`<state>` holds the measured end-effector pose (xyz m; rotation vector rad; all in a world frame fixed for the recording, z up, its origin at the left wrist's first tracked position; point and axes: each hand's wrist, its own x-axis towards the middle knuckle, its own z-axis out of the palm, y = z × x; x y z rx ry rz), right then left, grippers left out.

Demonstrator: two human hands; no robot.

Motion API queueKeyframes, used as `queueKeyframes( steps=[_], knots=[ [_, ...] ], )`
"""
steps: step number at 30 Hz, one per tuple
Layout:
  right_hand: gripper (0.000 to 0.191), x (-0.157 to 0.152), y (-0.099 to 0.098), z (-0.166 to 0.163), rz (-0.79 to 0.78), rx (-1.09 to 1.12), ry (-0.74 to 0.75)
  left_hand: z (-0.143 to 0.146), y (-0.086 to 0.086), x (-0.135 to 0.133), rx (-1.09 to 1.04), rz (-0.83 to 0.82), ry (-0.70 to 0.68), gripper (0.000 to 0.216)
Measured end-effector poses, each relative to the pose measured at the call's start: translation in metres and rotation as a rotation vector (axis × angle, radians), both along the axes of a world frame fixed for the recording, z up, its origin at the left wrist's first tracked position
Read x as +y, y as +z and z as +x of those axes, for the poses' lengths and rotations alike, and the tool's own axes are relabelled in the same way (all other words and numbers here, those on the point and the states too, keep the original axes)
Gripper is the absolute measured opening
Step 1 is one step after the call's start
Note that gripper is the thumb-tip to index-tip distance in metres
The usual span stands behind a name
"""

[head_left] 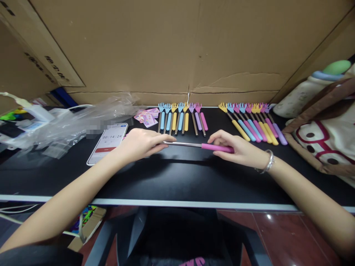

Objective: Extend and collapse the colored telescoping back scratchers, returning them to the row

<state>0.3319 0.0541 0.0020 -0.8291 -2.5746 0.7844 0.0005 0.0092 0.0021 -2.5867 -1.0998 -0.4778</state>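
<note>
My left hand and my right hand hold a back scratcher level above the black table. The right fingers wrap round its pink handle, and the left fingers pinch the far end of its metal rod. Its claw head is hidden by my left hand. Behind it, a row of claw heads on metal rods lies beside separate blue, yellow, purple and pink handles. To the right, several back scratchers with handles attached lie side by side.
A phone running a timer lies left of my left hand. Clear plastic bags and small printed cards are further back. At the right stand a bag and a bottle. A cardboard wall closes the back.
</note>
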Motion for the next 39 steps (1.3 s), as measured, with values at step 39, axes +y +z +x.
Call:
queueKeyframes(
  steps=[39],
  knots=[
    [0.022,-0.0027,0.0019,0.0008,0.413,-0.089,-0.128,-0.0018,-0.0026,0.0005,-0.001,-0.095,-0.003,0.036]
  ],
)
